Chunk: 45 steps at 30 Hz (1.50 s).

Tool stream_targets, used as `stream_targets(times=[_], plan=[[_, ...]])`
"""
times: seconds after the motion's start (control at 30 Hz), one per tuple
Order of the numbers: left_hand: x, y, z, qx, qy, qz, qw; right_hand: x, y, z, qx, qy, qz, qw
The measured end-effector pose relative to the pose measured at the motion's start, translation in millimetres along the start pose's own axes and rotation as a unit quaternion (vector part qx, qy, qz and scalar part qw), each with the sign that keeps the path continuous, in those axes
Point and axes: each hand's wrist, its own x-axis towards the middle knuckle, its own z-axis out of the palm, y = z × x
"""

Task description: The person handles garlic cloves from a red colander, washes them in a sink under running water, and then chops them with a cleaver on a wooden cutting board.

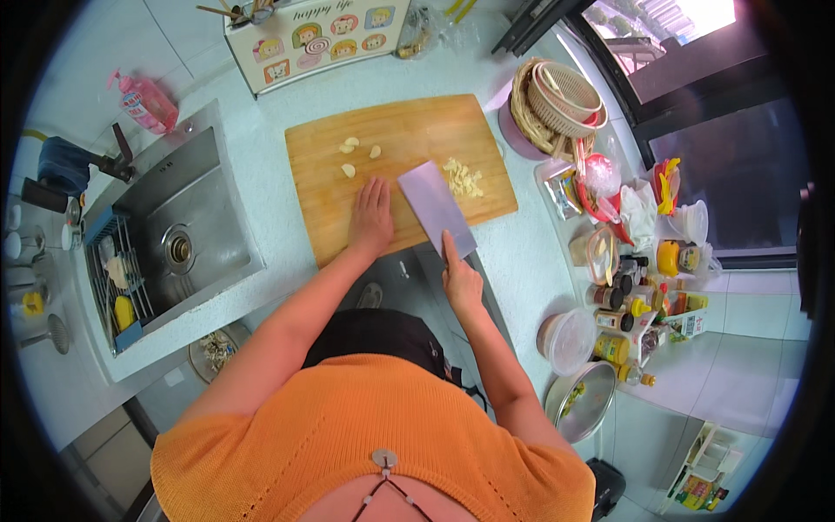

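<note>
Just right of the frame's centre, a person's right hand (pixel 462 282) is gripping a cleaver (pixel 437 207), forefinger (pixel 449 246) extending onto its lavender blade, while the left hand (pixel 372 217) is resting unclenched on a wooden board (pixel 326 204); chopped garlic (pixel 463 179) is lying upper centre.

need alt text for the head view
A person's right hand holds a lavender cleaver over a wooden cutting board, beside chopped garlic. The left hand lies near a few whole cloves; a metal sink is further left.
</note>
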Motion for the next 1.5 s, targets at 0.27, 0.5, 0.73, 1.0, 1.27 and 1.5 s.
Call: stream_targets(times=[0.27, 0.5, 0.73, 1.0, 1.27, 1.5], plan=[[5.2, 3.4, -2.2, 0.001, 0.004, 0.004, 1.000, -0.2, 9.9, -1.1, -0.049, -0.027, 0.026, 0.998], [-0.2, -0.8, -1.7, 0.007, 0.027, 0.006, 1.000, -0.9, 2.7, -16.4, -0.021, -0.028, 0.042, 0.998], [0.9, 0.6, -4.0, -0.036, 0.014, -0.011, 0.999, -2.9, 14.7, -32.6, 0.244, -0.012, 0.017, 0.970], [0.8, -1.2, -6.7, -0.103, 0.049, -0.026, 0.993, -6.5, 1.9, -80.8, 0.688, -0.237, 0.217, 0.650], [3.1, -1.8, -5.4, -0.114, 0.062, -0.021, 0.991, 17.0, -5.6, -69.8, 0.695, -0.297, 0.235, 0.611], [5.7, -3.5, -2.8, -0.110, 0.042, -0.027, 0.993, 33.9, 45.4, -66.2, 0.776, -0.191, 0.269, 0.538]])
